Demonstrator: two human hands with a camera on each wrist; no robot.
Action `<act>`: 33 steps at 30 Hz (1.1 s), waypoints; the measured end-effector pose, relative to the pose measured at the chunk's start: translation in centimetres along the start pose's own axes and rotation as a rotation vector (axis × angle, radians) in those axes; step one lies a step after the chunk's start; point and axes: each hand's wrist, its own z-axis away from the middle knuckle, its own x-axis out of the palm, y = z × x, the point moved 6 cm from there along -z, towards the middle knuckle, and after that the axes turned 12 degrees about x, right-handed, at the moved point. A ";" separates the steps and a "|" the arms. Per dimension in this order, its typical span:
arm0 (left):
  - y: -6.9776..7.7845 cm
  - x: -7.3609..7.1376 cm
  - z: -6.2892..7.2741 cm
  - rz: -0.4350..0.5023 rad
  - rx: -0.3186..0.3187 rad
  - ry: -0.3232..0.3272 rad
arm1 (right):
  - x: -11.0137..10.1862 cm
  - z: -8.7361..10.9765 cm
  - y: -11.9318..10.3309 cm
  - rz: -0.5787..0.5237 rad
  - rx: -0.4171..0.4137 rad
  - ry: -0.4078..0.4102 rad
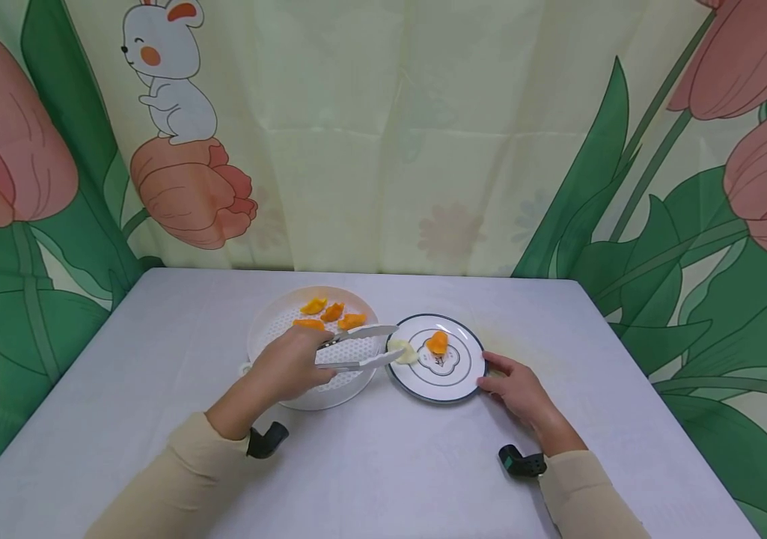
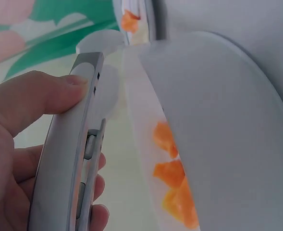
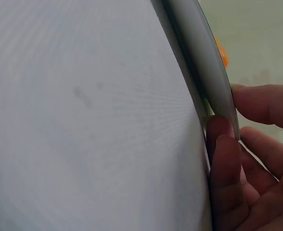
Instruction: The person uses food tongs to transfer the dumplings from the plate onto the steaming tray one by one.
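Note:
My left hand (image 1: 292,367) grips a pair of metal tongs (image 2: 64,139), thumb on one arm and fingers wrapped round the other. The tongs' arms stand apart and reach right over the plate's left edge. At their lower tip a pale, whitish piece (image 1: 405,352) lies on the plate; I cannot tell whether the tongs touch it. The white plate (image 1: 447,388) has a dark rim and bears an orange piece (image 1: 437,343) near its middle. My right hand (image 1: 518,385) pinches the plate's right rim, thumb above and fingertips underneath in the right wrist view.
Left of the plate stands a round white perforated tray (image 1: 329,403), partly behind my left hand. Several orange pieces (image 1: 332,311) lie toward its far side. A white cloth covers the table (image 1: 383,479). A patterned curtain (image 1: 370,150) hangs behind the far edge.

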 end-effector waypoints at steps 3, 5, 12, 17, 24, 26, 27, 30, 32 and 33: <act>0.4 0.3 -0.4 -0.013 0.000 -0.023 | -0.1 0.0 0.0 -0.019 -0.010 -0.008; 0.8 0.4 -0.6 -0.031 0.010 -0.031 | -0.1 0.0 -0.1 -0.025 -0.016 -0.010; 1.7 0.6 -1.7 -0.079 0.042 -0.032 | 0.0 -0.2 0.0 -0.033 -0.018 -0.007; 2.2 0.5 -2.3 -0.122 0.049 -0.044 | 0.0 -0.2 0.0 -0.027 -0.007 -0.006; 3.1 0.3 -2.9 -0.152 0.062 -0.079 | 0.0 -0.1 0.0 -0.028 -0.002 -0.008; 3.4 0.3 -3.0 -0.157 0.075 -0.089 | 0.0 -0.1 0.0 -0.027 -0.006 -0.009; 3.5 0.3 -3.1 -0.160 0.079 -0.095 | 0.0 -0.1 0.0 -0.027 -0.007 -0.008; 3.7 0.5 -3.3 -0.139 0.082 -0.113 | 0.1 -0.1 0.0 -0.027 -0.009 -0.006; 3.9 0.6 -3.4 -0.124 0.083 -0.111 | 0.1 -0.2 0.1 -0.028 -0.004 -0.004; 3.9 0.7 -3.4 -0.115 0.081 -0.110 | 0.1 -0.2 0.1 -0.029 -0.003 -0.002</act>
